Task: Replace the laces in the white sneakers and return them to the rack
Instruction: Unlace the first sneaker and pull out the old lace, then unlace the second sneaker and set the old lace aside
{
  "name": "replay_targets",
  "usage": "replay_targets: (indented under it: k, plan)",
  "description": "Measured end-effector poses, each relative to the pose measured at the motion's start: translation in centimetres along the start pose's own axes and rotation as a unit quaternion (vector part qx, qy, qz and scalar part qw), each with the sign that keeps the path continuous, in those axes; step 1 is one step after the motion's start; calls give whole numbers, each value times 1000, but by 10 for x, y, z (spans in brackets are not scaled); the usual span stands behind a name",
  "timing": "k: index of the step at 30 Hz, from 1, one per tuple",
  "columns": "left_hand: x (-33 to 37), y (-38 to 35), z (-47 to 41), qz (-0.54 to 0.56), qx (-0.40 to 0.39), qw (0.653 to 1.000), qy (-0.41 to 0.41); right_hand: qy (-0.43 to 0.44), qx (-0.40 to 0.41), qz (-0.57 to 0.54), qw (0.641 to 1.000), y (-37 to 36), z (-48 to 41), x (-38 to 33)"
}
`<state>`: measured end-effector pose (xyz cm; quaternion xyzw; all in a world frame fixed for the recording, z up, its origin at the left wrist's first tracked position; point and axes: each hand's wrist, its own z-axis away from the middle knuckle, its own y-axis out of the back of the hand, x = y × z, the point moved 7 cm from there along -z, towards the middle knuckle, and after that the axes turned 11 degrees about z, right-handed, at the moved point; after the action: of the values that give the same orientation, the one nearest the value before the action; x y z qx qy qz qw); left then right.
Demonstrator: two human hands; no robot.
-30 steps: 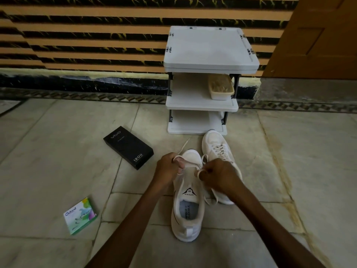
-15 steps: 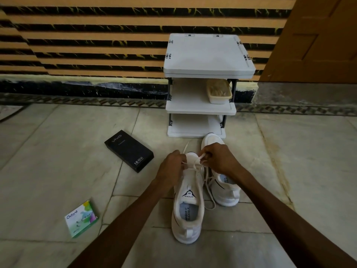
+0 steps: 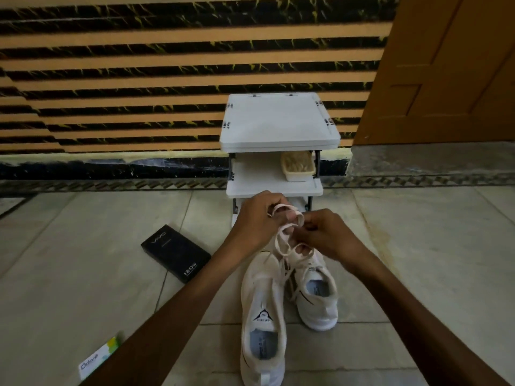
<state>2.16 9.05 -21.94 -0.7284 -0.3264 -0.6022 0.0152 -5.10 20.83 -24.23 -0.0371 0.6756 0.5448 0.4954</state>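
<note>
On the tiled floor in front of a small white rack (image 3: 278, 123), two white sneakers stand side by side with toes toward the rack. The nearer sneaker (image 3: 263, 316) is on the left and the farther sneaker (image 3: 317, 296) touches it on the right. Inside each one only a pale printed insole shows.

Both hands are raised just above the toes and work one pale lace (image 3: 284, 235). The left hand (image 3: 256, 221) is curled, with the lace looped over its fingers. The right hand (image 3: 326, 235) pinches the lace between thumb and fingertips. Strands hang down between the two sneakers; which shoe they belong to I cannot tell.

The rack's middle shelf holds a cream tub (image 3: 298, 169) at its right side, filled with something tan and fibrous, too blurred to name.

A black box (image 3: 175, 253) lies left of the sneakers, and a small green-and-white carton (image 3: 99, 358) lies nearer, partly behind the left forearm.
</note>
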Motion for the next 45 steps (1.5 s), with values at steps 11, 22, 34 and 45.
replay_targets:
  k: [11,22,34,45]
  plan:
    - [57,-122,-33,230,-76,970,0,-62,151,-39,986,138,62,53]
    - [-38,-272,-8,179,-162,954,177,-208,165,79,961,114,104,224]
    - [-87,-292,13,-23,-243,956,162,-214,2,314,925,59,102,276]
    - [-75,-130,59,-146,1,989,-31,-121,62,-5,991,14,77,161]
